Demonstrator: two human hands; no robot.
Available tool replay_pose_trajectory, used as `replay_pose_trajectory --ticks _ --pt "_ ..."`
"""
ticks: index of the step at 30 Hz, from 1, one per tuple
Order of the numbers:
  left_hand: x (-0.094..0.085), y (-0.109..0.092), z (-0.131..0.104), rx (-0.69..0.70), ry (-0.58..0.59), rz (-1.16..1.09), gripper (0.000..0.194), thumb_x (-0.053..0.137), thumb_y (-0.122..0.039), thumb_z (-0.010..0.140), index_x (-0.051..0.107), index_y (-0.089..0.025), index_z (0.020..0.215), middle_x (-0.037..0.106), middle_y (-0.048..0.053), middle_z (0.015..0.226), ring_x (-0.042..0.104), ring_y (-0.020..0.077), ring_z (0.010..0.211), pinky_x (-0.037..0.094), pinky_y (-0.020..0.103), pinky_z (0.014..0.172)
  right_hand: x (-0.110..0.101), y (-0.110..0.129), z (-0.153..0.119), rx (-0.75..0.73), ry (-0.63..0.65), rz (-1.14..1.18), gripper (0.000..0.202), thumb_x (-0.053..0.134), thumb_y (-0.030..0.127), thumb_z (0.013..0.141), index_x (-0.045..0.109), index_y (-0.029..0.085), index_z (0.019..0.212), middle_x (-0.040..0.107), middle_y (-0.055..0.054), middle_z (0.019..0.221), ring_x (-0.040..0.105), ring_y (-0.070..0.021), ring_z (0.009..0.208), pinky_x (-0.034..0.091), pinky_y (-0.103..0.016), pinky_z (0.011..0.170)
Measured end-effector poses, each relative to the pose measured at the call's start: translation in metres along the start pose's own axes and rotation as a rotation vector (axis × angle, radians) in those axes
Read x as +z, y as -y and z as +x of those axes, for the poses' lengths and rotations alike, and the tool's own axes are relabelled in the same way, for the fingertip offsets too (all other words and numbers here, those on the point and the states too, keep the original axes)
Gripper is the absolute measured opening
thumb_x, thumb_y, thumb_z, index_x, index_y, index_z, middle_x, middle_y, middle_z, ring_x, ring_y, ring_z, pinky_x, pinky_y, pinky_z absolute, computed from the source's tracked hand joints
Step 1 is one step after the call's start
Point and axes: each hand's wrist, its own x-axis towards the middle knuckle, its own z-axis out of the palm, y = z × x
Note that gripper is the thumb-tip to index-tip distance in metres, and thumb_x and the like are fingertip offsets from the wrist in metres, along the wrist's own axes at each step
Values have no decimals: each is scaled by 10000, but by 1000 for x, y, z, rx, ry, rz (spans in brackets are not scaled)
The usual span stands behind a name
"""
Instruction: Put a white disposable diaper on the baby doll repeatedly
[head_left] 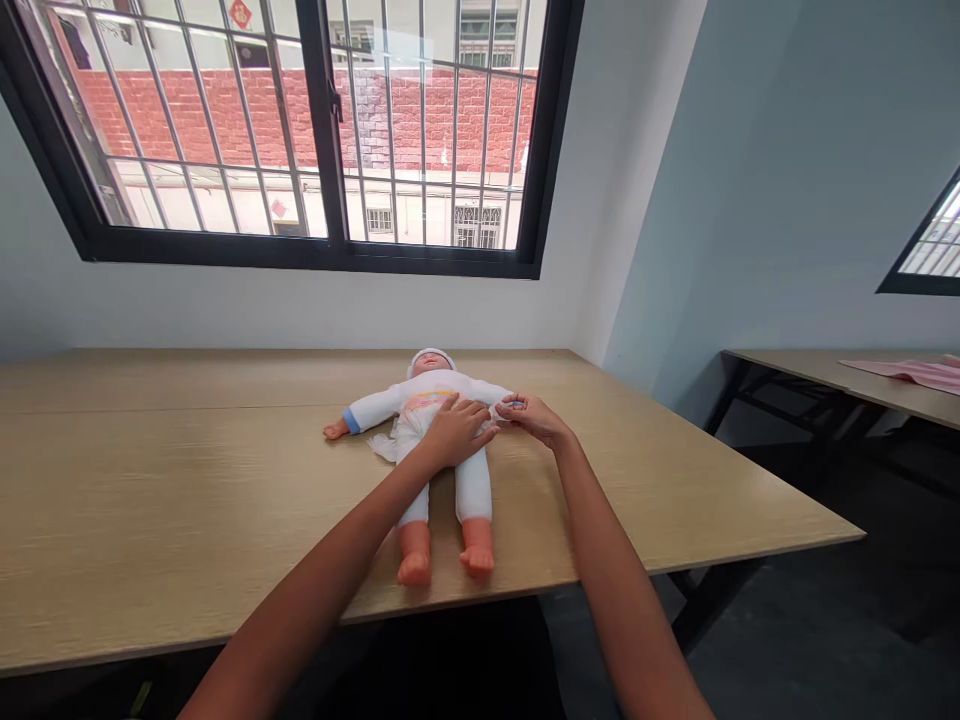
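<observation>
A baby doll [474, 490] in white clothes and a white cap lies on its back, its feet toward me. Around its waist is a white diaper [418, 412] with a coloured front band; one loose white flap [384, 446] sticks out on the left. My left hand [459, 432] lies over the front of the diaper with its fingers stretched out. At the doll's right-hand side in the view, my right hand [531, 418] pinches a thin white side piece of the diaper between thumb and fingers. The doll's hand on that side is hidden behind my right hand.
The doll rests on a light wooden table [187, 520], whose front edge runs just beyond its feet. A barred window [337, 250] is in the wall behind. To the right stands another table [825, 372] with a pink striped cloth [911, 374] on it.
</observation>
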Motion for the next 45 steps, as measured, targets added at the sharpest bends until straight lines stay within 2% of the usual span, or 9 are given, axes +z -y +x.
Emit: replay_pose_trajectory --ticks 8,16,21,24,29,34,39,45 --pt "0 -1 -1 -27 -45 -12 399 348 -457 983 633 -250 1171 659 73 1209 558 260 1115 325 445 1091 -3 0 2 27 66 -17 369 875 377 589 633 162 767 635 27 703 535 -89 626 471 -226 657" --pt "1 -2 -1 -22 -47 108 523 298 -511 986 647 -145 1121 647 135 1155 538 280 1111 365 427 1036 -1 -1 2 35 11 65 384 893 346 574 636 171 800 677 -12 748 602 -115 628 540 -256 656" --pt "-3 -3 -1 14 -65 124 462 317 -490 986 598 -225 1239 591 106 1264 533 274 1117 377 431 1003 -1 0 1 32 18 65 349 872 331 599 641 169 805 674 -10 739 614 -124 652 536 -247 638" --pt "-2 -2 -2 4 -68 105 479 324 -511 980 633 -216 1197 574 115 1297 515 284 1144 368 438 1011 1 2 0 42 35 70 343 865 314 609 641 164 820 672 -8 735 607 -119 642 534 -246 639" --pt "0 -2 -1 -25 -61 82 469 374 -533 960 677 -205 1102 621 109 1181 520 286 1119 362 448 1012 4 4 -2 99 67 86 372 875 280 600 631 169 858 676 -6 743 613 -124 634 543 -263 666" --pt "2 -2 0 -22 -45 106 474 335 -501 976 688 -190 1035 640 121 1144 517 288 1104 355 471 1019 3 2 0 78 56 144 326 851 233 643 617 170 861 677 -12 757 625 -121 650 552 -260 675" --pt "-1 -4 1 43 12 80 533 192 -402 1012 676 -179 987 670 119 985 557 267 1002 355 453 1026 4 -2 3 55 -12 245 296 786 116 692 597 176 911 694 -15 769 664 -124 680 567 -246 701" --pt "-8 -13 3 110 68 9 493 198 -326 1001 667 -192 928 667 126 975 579 266 974 384 414 1006 22 -1 6 23 -189 299 267 704 59 718 569 184 910 709 -13 732 681 -123 653 566 -219 647"
